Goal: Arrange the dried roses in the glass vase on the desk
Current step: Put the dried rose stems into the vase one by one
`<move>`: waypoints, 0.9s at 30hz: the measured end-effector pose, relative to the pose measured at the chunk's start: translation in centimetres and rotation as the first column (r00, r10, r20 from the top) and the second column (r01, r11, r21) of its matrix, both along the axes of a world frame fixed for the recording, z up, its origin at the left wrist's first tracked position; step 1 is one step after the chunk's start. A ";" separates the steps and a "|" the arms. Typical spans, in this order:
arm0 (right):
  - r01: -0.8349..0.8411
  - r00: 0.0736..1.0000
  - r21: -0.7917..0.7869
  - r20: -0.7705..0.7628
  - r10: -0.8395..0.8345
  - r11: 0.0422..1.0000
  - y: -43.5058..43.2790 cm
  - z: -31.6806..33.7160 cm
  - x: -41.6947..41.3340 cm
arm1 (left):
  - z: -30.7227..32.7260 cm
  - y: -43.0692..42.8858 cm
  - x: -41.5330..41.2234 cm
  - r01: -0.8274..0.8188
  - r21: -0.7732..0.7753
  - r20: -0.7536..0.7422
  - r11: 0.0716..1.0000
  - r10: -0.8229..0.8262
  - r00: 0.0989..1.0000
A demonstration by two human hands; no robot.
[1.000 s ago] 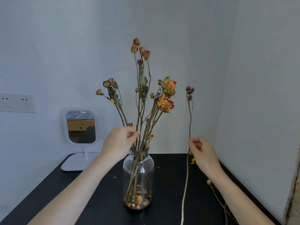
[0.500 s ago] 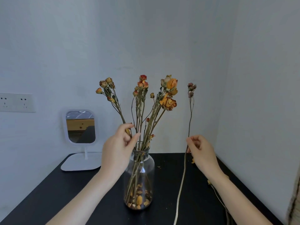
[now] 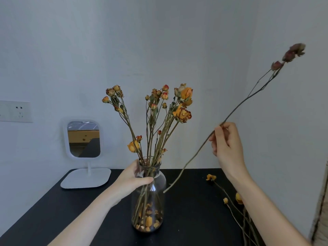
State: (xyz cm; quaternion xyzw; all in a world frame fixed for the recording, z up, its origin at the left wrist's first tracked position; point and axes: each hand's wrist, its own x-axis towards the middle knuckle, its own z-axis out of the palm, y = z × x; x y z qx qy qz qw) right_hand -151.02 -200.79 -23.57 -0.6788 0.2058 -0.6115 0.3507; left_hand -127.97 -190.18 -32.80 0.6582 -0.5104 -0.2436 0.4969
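Glass vase (image 3: 160, 190) holds dried roses (image 3: 182, 114), petals (image 3: 149, 223).

Person's left hand (image 3: 132, 180) and right hand (image 3: 226, 144) are both bare. Fingers (image 3: 230, 132) look slender, nails too small to judge. Left forearm (image 3: 85, 217) and right forearm (image 3: 262, 210) are bare too, uncovered from wrist to frame edge. Beige fabric (image 3: 322, 210) with a dark stripe sits at the far right edge; can't tell if it's the person's garment.

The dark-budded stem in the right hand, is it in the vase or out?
Out. The right hand pinches the dark-budded stem tilted in air; its cut end hangs outside the glass vase.
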 end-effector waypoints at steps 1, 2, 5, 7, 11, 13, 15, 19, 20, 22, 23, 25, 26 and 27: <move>-0.011 1.000 -0.002 0.024 0.011 1.000 0.2 0.3 0.0 | 0.1 -0.2 0.1 -0.016 -0.003 -0.008 1.000 0.016 1.000; -0.022 0.999 -0.004 0.049 0.022 1.000 0.3 0.5 -0.1 | 0.1 -0.2 0.1 -0.029 -0.006 -0.014 1.000 0.028 0.999; -0.042 0.992 -0.018 0.121 0.043 0.999 0.8 1.1 -0.2 | 0.1 -0.2 -0.1 -0.052 -0.020 -0.017 0.998 0.052 0.999; -0.051 0.985 -0.028 0.167 0.054 0.998 1.1 1.4 -0.2 | 0.2 -0.3 -0.5 -0.093 -0.029 0.014 0.995 0.093 0.996; -0.053 0.975 -0.043 0.215 0.061 0.998 1.5 1.7 -0.2 | 0.0 -0.8 -1.1 -0.157 -0.089 0.132 0.984 0.168 0.977; -0.046 0.973 -0.050 0.224 0.056 0.998 1.7 1.9 -0.3 | -0.1 -1.0 -1.3 -0.179 -0.119 0.173 0.977 0.197 0.965; -0.034 0.973 -0.055 0.225 0.046 0.998 1.8 2.0 -0.3 | -0.2 -1.2 -1.4 -0.224 -0.136 0.207 0.965 0.249 0.946; -0.039 0.972 -0.060 0.231 0.052 0.997 2.0 2.1 -0.3 | -0.7 -1.9 -2.3 -0.319 -0.176 0.211 0.931 0.352 0.912; -0.043 0.971 -0.060 0.232 0.056 0.997 2.1 2.1 -0.3 | -0.9 -2.0 -2.5 -0.319 -0.172 0.155 0.932 0.345 0.926; -0.048 0.970 -0.060 0.235 0.061 0.997 2.2 2.2 -0.2 | -1.2 -2.1 -2.7 -0.306 -0.137 0.042 0.942 0.314 0.949; -0.052 0.969 -0.060 0.239 0.065 0.997 2.2 2.3 -0.2 | -1.3 -2.1 -2.7 -0.299 -0.123 0.015 0.946 0.303 0.953; -0.057 0.966 -0.058 0.250 0.069 0.997 2.2 2.6 -0.2 | -1.3 -2.2 -2.5 -0.286 -0.123 0.039 0.950 0.293 0.955; -0.060 0.964 -0.058 0.256 0.073 0.997 2.2 2.7 -0.1 | -1.3 -2.2 -2.4 -0.282 -0.129 0.069 0.951 0.292 0.954; -0.065 0.962 -0.060 0.261 0.078 0.996 2.2 2.8 -0.1 | -1.3 -2.3 -2.3 -0.277 -0.129 0.100 0.952 0.290 0.952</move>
